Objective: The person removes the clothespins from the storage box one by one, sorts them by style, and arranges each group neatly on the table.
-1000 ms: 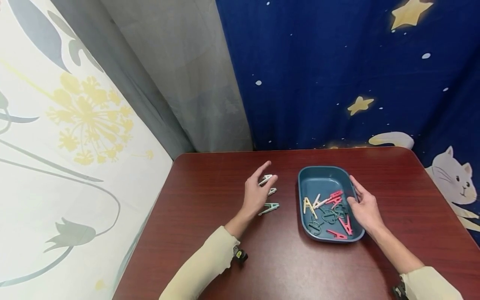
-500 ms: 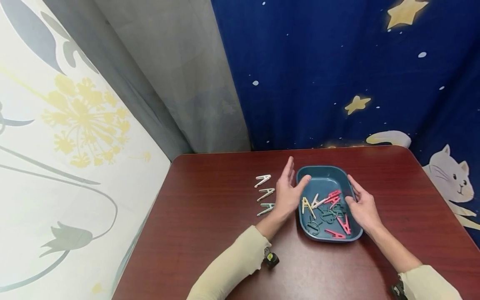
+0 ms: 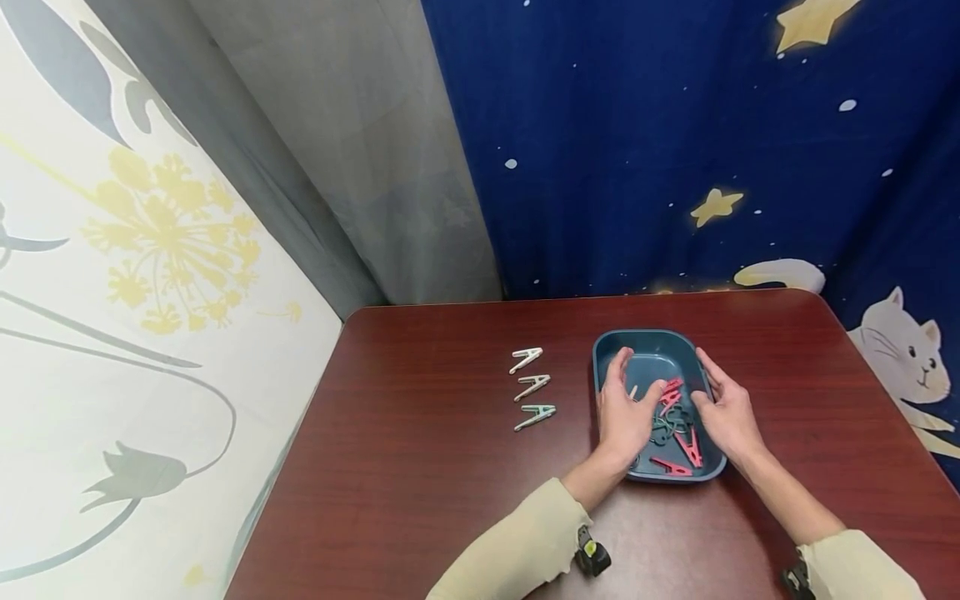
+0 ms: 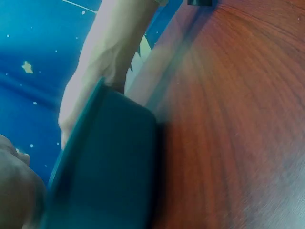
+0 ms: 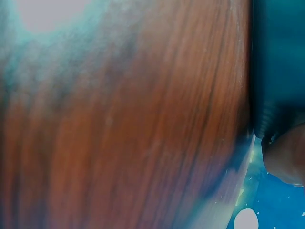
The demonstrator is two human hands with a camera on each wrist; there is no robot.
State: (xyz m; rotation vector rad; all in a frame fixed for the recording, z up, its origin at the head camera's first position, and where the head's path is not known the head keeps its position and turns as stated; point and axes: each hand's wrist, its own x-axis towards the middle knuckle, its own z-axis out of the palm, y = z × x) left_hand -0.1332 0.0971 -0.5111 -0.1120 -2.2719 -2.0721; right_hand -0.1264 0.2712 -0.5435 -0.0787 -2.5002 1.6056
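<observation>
My right hand [image 3: 731, 421] grips the right rim of a dark blue-green plastic basin [image 3: 652, 340], thumb inside the wall and fingers outside. My left hand [image 3: 626, 417] is over the basin's left side, thumb and fingers spread apart, nothing seen between them. In the basin lie several pink clothespins [image 3: 688, 448] and dark green ring-shaped clips [image 3: 663, 429]. The left hand hides what lies at that side, apart from a pale tip. In the left wrist view, the basin's outer wall [image 4: 109, 162] fills the middle.
Left of the basin, a white clothespin [image 3: 527, 357], a greyish-white clothespin [image 3: 534, 385] and a pale green clothespin [image 3: 536, 415] form a column on the reddish-brown table [image 3: 420, 467]. A blue curtain [image 3: 615, 150] hangs behind the far edge, and a patterned white wall [image 3: 150, 417] borders the left.
My left hand has moved right, from beside the column of clothespins to over the basin's left side. The right hand keeps its grip on the rim, and the basin stays in place.
</observation>
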